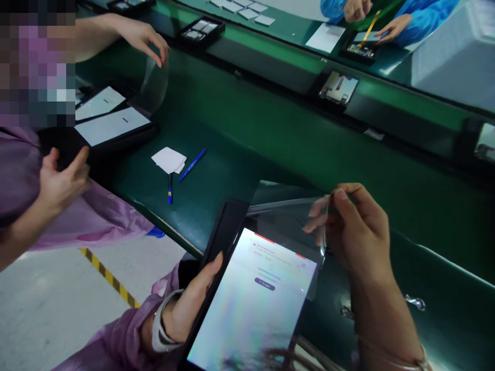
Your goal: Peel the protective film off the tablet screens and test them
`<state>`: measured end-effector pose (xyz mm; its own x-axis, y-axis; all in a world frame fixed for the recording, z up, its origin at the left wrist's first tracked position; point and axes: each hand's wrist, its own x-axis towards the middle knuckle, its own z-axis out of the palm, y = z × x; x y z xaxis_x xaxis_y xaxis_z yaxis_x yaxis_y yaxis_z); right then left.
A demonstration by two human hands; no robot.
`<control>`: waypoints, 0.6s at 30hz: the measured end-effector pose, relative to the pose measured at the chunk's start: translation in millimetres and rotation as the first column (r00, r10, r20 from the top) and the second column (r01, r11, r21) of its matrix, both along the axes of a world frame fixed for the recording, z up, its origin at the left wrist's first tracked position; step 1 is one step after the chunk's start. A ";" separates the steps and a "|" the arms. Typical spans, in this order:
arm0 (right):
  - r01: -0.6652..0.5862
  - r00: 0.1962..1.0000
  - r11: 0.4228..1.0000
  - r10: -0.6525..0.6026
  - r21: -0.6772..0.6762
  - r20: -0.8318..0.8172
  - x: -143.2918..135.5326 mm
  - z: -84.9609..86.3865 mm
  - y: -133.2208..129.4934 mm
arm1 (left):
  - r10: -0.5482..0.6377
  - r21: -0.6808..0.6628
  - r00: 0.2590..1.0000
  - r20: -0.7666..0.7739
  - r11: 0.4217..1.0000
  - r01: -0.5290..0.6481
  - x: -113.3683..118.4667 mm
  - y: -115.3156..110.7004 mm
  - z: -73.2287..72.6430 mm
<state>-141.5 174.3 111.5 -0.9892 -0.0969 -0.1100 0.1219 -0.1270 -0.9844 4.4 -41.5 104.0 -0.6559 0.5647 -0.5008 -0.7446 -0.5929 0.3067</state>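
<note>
A lit tablet (257, 304) with a mostly white screen and a small purple button faces up, tilted. My left hand (195, 301) grips its left side, thumb along the black edge; the other fingers are hidden beneath. Behind the tablet shows a black tray (222, 229); whether my hand also holds it I cannot tell. My right hand (358, 234) pinches a corner of a clear plastic film (284, 206) between thumb and finger. The film stands bent above the tablet's upper end. Dark strands blur the lower part of the screen.
At left, a co-worker's hand (145, 41) lifts another clear sheet near two lit tablets (112, 126). White cards (169, 159) and a blue pen (192, 165) lie on the green bench. Black trays with parts (338, 88) line the conveyor; another person's hands (396, 28) work across it.
</note>
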 end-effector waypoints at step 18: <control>0.057 0.997 0.998 -0.058 -0.030 -0.049 -3.5 -4.7 3.7 | 0.106 0.293 0.985 0.133 0.946 -0.141 13.0 3.7 -19.4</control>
